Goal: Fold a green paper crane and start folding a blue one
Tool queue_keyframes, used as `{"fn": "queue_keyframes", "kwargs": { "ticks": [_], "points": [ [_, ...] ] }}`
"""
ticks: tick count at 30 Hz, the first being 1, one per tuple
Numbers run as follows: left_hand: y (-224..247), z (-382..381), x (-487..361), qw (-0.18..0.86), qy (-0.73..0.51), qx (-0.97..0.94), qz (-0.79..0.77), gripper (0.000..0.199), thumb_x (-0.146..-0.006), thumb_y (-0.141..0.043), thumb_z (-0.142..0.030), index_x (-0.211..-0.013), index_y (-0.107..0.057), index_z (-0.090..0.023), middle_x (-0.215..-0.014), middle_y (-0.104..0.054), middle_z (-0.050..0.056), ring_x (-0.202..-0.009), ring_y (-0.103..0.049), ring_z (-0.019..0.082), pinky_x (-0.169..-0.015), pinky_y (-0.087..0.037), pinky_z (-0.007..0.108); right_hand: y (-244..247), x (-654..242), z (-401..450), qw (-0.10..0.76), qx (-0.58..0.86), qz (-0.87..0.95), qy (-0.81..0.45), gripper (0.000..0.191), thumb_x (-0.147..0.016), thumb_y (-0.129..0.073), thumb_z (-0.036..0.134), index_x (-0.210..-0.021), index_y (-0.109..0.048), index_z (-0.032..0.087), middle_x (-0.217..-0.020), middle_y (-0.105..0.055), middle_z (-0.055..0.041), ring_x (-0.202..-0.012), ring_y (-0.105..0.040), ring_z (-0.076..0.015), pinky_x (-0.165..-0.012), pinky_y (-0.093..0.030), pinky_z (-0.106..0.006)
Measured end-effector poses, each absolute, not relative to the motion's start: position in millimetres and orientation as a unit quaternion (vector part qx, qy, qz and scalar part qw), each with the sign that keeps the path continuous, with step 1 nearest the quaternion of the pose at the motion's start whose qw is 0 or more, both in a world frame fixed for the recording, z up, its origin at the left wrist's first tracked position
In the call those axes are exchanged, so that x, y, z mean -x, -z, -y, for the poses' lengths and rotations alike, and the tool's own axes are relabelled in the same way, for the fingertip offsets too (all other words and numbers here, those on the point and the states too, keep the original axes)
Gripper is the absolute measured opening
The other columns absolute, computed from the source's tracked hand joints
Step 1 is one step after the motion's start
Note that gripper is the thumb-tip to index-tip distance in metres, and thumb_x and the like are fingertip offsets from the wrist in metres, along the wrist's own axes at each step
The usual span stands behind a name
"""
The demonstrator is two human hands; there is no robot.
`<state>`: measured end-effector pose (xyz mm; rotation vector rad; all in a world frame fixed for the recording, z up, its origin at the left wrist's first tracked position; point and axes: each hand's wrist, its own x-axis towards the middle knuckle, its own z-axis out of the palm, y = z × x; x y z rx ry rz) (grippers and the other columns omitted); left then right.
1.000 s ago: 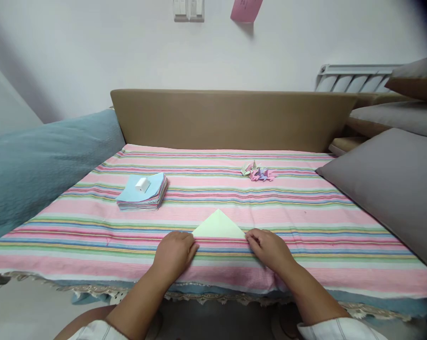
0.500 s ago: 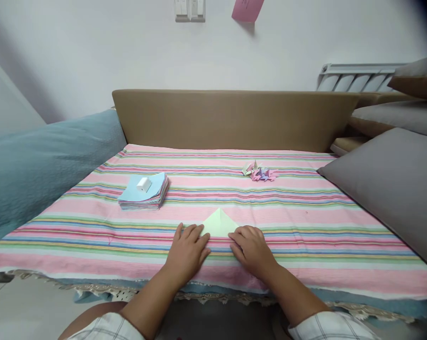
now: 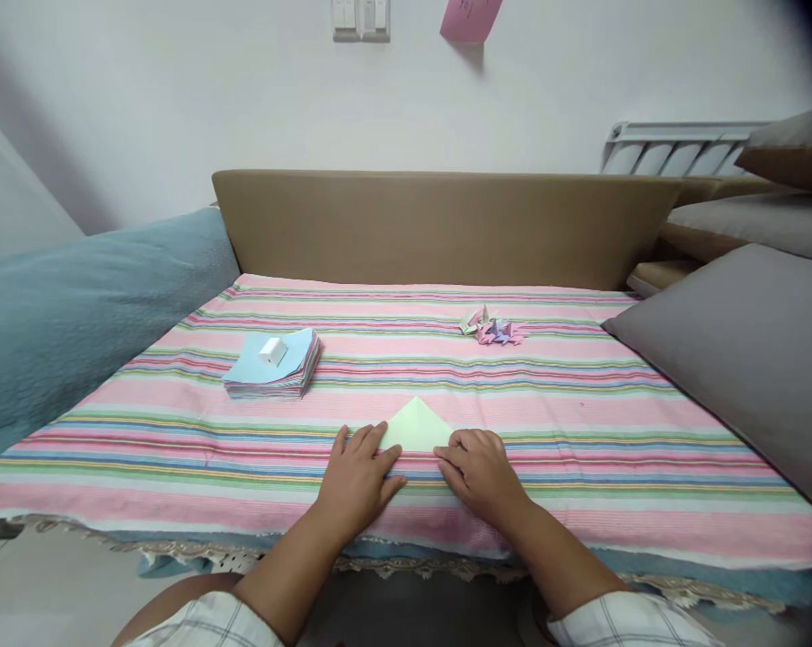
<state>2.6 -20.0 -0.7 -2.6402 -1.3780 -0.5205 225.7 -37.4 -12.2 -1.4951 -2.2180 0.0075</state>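
Observation:
A pale green sheet of paper [image 3: 417, 426], folded into a triangle with its point facing away, lies flat on the striped cloth [image 3: 392, 368]. My left hand [image 3: 358, 472] rests at its left corner, fingers spread, fingertips on the paper's edge and the cloth. At the right corner, my right hand [image 3: 477, 467] has its fingers curled, with thumb and index tip against the paper's lower edge. Both outer corners of the triangle are covered by my fingers.
Left of centre stands a stack of coloured paper [image 3: 271, 382] with a small white block [image 3: 272, 351] on top. Several folded paper figures [image 3: 493, 327] lie farther back. A grey cushion [image 3: 736, 341] borders the right, a blue bolster [image 3: 110, 296] the left, a brown backrest [image 3: 446, 229] the rear.
My left hand's thumb and fingers have spread slightly more. My right hand stays at the right corner with only a tiny shift, and the paper keeps its place.

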Motion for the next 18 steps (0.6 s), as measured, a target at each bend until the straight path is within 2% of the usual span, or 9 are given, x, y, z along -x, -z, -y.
{"fn": "queue_keyframes", "kwargs": {
  "ticks": [7,12,15,18],
  "points": [
    [-9,13,18,0.080,0.151,0.863,0.475,0.018,-0.081,-0.058,-0.035,-0.090,-0.070,-0.027,-0.122,-0.058,0.009,-0.106,-0.055,0.030,-0.088,-0.042,0.049,8,-252,37,0.219,0.583,0.782,0.003,0.023,-0.087,-0.049,0.028,-0.077,-0.070,0.027,-0.083,-0.059,-0.0021,-0.080,-0.050,-0.0168,-0.081,-0.030,-0.035],
    [-11,5,26,0.071,0.143,0.851,0.501,0.022,-0.084,-0.053,-0.034,-0.077,-0.071,-0.023,-0.116,-0.062,0.009,-0.098,-0.060,0.026,-0.085,-0.046,0.043,5,-258,34,0.200,0.613,0.764,-0.011,0.023,-0.083,-0.052,0.026,-0.066,-0.066,0.023,-0.082,-0.061,-0.0018,-0.079,-0.052,-0.0169,-0.078,-0.032,-0.034],
    [-9,0,24,0.044,0.160,0.833,0.527,0.021,-0.084,-0.054,-0.035,-0.083,-0.067,-0.019,-0.115,-0.062,0.009,-0.098,-0.060,0.025,-0.085,-0.047,0.040,7,-257,31,0.207,0.626,0.750,-0.055,0.013,-0.081,-0.054,0.028,-0.079,-0.065,0.022,-0.087,-0.062,-0.0026,-0.083,-0.053,-0.0184,-0.079,-0.035,-0.033],
    [-5,-3,18,0.025,0.189,0.822,0.536,0.027,-0.080,-0.058,-0.036,-0.100,-0.062,-0.019,-0.118,-0.061,0.010,-0.105,-0.057,0.025,-0.088,-0.046,0.040,10,-254,27,0.218,0.634,0.737,-0.091,0.026,-0.080,-0.056,0.030,-0.103,-0.061,0.020,-0.098,-0.062,-0.0056,-0.092,-0.053,-0.0213,-0.082,-0.037,-0.034]
  ]
}}
